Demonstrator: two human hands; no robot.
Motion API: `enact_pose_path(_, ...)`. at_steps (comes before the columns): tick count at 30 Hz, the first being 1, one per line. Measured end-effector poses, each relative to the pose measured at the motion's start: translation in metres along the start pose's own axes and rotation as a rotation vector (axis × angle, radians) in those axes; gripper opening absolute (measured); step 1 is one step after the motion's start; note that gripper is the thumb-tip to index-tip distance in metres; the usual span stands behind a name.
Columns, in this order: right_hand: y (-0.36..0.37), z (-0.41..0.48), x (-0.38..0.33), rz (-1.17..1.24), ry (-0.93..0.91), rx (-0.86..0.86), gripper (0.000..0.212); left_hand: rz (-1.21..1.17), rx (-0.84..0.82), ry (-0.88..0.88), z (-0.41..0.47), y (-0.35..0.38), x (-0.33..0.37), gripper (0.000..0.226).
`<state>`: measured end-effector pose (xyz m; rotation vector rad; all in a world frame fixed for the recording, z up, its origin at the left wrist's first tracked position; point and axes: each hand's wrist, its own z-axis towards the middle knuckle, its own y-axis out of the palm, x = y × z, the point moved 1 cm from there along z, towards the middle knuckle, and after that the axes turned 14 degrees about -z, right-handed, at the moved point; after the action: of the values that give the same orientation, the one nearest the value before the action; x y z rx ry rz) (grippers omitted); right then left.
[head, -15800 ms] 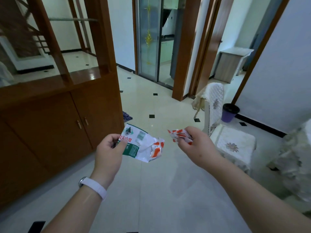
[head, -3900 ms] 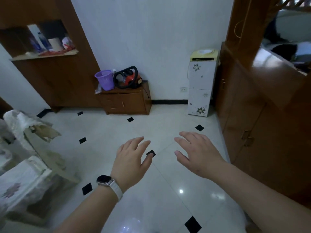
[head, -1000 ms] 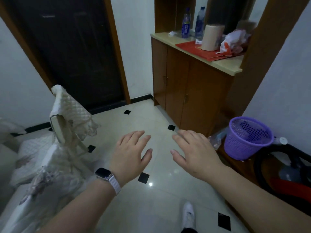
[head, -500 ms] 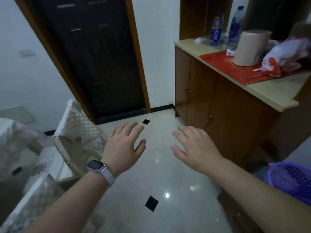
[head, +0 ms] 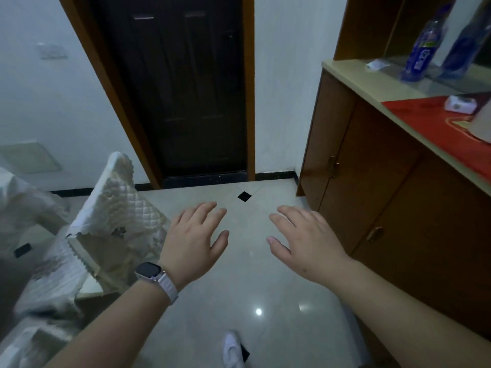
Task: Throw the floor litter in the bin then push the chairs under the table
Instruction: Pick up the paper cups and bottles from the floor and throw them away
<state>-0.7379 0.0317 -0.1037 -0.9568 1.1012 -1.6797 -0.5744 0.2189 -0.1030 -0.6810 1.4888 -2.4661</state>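
Note:
My left hand (head: 192, 241) and my right hand (head: 305, 241) are held out in front of me, palms down, fingers straight, holding nothing. A chair (head: 106, 221) with a white quilted cover over its back stands at the left, just left of my left hand and apart from it. Its seat (head: 53, 277) carries a pale cushion. A cloth-covered table edge (head: 18, 205) shows at the far left, beyond the chair. No litter and no bin are in view.
A wooden cabinet (head: 372, 195) runs along the right, topped with blue bottles (head: 422, 46) and a red mat (head: 446, 126). A dark door (head: 186, 88) stands straight ahead. Glossy tiled floor (head: 252, 288) lies between chair and cabinet. My white shoe (head: 232, 351) shows at the bottom.
My view has swung left and moved closer to the door; the purple basket has left the frame and the chair sits nearer my left hand. Both hands stay open and empty.

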Motion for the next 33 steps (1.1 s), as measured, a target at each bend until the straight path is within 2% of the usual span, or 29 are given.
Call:
enact_pose_path(9, 0.018, 0.189, 0.004, -0.04, 0.0, 0.018, 0.05, -0.061, -0.008, -0.035, 0.138, 0.013, -0.119, 0.049)
enact_pose_path(16, 0.063, 0.278, 0.019, -0.029, -0.015, -0.02, 0.049, -0.059, -0.021, -0.022, 0.214, 0.028, -0.171, 0.049)
enact_pose_path(24, 0.138, 0.4, 0.057, 0.04, -0.095, -0.043, 0.049, 0.011, -0.05, -0.114, 0.303, 0.073, -0.23, 0.048)
enact_pose_path(33, 0.195, 0.567, 0.136, 0.135, -0.274, -0.078, 0.053, 0.159, -0.062, -0.318, 0.444, 0.097, -0.279, 0.051)
